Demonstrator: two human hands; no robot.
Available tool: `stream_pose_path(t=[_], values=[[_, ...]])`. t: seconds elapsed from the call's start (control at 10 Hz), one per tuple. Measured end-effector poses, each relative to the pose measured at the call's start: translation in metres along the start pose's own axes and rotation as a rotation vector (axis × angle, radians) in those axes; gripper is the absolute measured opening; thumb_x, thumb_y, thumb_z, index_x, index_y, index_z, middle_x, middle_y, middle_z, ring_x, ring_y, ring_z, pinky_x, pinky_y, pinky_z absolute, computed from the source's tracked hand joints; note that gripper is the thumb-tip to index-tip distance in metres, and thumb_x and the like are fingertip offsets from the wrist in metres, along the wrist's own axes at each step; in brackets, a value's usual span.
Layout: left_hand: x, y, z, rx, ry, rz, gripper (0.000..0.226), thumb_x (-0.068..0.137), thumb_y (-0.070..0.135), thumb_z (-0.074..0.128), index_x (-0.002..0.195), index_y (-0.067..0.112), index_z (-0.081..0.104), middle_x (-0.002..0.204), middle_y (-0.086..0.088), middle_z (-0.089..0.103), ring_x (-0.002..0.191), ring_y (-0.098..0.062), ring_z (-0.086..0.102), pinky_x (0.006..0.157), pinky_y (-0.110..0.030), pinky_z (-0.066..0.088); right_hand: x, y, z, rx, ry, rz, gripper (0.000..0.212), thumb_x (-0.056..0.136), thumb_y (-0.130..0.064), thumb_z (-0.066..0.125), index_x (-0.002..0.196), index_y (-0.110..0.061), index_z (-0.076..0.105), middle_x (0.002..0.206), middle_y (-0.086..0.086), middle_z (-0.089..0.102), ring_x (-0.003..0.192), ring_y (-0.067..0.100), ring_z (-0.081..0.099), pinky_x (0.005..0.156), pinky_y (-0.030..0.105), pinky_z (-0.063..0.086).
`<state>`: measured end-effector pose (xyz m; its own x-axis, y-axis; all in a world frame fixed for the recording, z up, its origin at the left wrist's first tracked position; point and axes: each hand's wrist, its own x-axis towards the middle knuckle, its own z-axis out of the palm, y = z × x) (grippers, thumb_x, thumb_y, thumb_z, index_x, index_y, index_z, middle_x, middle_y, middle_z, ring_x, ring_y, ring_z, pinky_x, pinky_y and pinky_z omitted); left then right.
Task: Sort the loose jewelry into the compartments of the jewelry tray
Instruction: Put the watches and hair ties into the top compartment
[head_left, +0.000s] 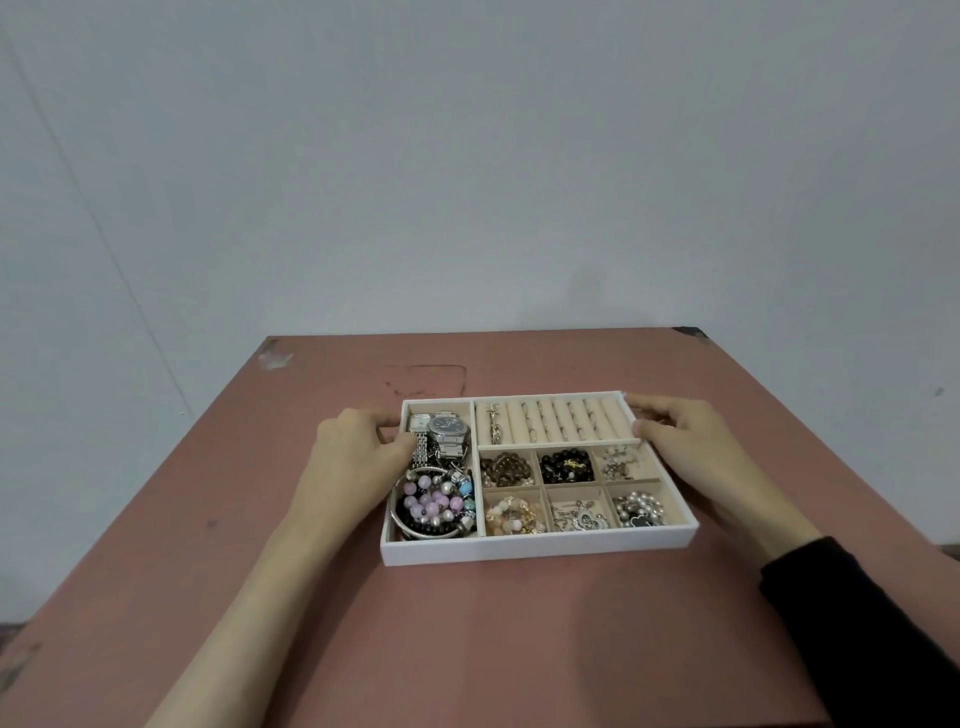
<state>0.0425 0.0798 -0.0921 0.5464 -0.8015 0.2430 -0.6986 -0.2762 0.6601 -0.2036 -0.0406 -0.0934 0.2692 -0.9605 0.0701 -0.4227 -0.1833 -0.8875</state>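
Jewelry tray (519, 552) lies long axis left-to-right — left hand (353, 449) and right hand (680, 436) pinch its side walls

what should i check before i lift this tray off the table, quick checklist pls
1. Loose jewelry left on the table: none visible, ok.
2. Left hand on the jewelry tray: holds the left wall beside the watches, ok.
3. Right hand: thumb and forefinger pinch the right wall near the far corner, ok.
4. Rings seated in the roll slots: ok.
5. Bead bracelets in the long left compartment: heaped to about rim height, not ok, could spill if the tray tilts.
6. Grip firmness on both sides: cannot tell.
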Motion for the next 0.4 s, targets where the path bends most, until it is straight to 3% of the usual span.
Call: stream_pose_path(t=[0.1, 0.2, 0.3, 0.4], values=[[0.000, -0.001, 0.002, -0.003, 0.021, 0.003, 0.021, 0.086, 0.022, 0.056, 0.099, 0.020, 0.073, 0.051, 0.015, 0.055, 0.068, -0.013, 0.055, 0.053, -0.014, 0.036, 0.002, 0.003, 0.000, 0.015, 0.004, 0.012, 0.038, 0.090, -0.002, 0.048, 0.120, -0.019, 0.063, 0.104, -0.003, 0.069, 0.093, 0.015, 0.066, 0.090, 0.040, 0.052], [-0.004, -0.004, -0.001, 0.017, -0.030, 0.005, 0.023, 0.088, 0.023, 0.054, 0.102, 0.020, 0.071, 0.057, 0.008, 0.062, 0.072, -0.017, 0.057, 0.055, -0.016, 0.038, 0.001, 0.003, -0.003, 0.048, -0.036, 0.054, 0.037, 0.089, -0.004, 0.050, 0.118, -0.023, 0.064, 0.106, -0.003, 0.068, 0.096, 0.017, 0.066, 0.092, 0.046, 0.051], [-0.011, 0.003, -0.011, -0.002, 0.007, 0.031, 0.029, 0.089, 0.022, 0.053, 0.116, 0.020, 0.063, 0.079, 0.006, 0.064, 0.079, -0.015, 0.057, 0.066, -0.026, 0.036, -0.004, 0.001, -0.006, 0.066, -0.018, 0.046, 0.042, 0.088, -0.010, 0.056, 0.125, -0.027, 0.055, 0.105, -0.005, 0.059, 0.092, 0.017, 0.060, 0.091, 0.047, 0.049], [-0.054, -0.014, -0.029, -0.099, 0.150, 0.114, 0.030, 0.087, 0.028, 0.058, 0.116, 0.033, 0.059, 0.103, 0.014, 0.061, 0.095, -0.008, 0.058, 0.079, -0.026, 0.044, -0.024, -0.027, -0.019, 0.120, 0.057, -0.093, 0.037, 0.088, -0.012, 0.059, 0.118, -0.034, 0.056, 0.109, -0.002, 0.058, 0.081, 0.010, 0.055, 0.070, 0.022, 0.049]])
